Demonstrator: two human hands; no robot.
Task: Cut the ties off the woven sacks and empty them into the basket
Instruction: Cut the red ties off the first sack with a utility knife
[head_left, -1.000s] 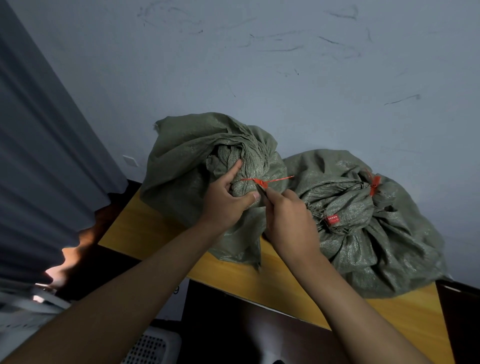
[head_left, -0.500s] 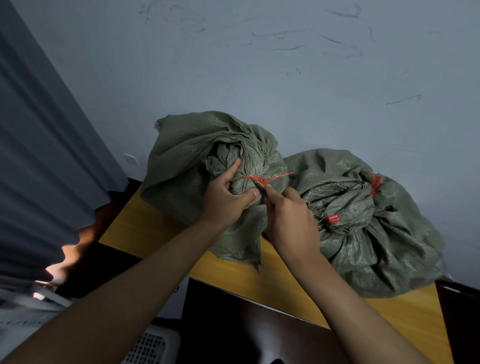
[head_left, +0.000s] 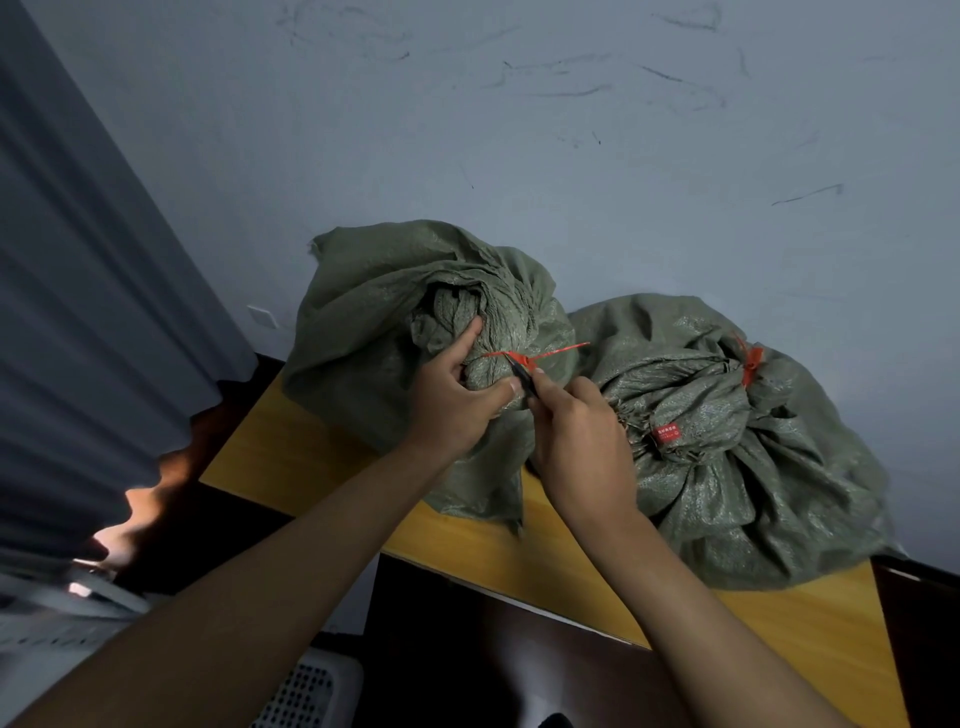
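Here, at the lower left of the frame, a white perforated basket (head_left: 306, 693) sits below the yellow bench (head_left: 291, 457). At centre, the left sack (head_left: 374, 322) rests on the bench; the left hand (head_left: 452, 400) has its grip clamped round the sack's gathered neck, thumb and forefinger on the weave. A red tie (head_left: 524, 356) circles that neck. The right hand (head_left: 582, 441) has its grip clamped on a dark cutting tool (head_left: 522, 375) whose tip touches the tie. At right lies the second sack (head_left: 753, 467), touching the first, its own red tie (head_left: 750, 364) intact.

Both hands (head_left: 519, 415) forward, fingers (head_left: 470, 332) curled
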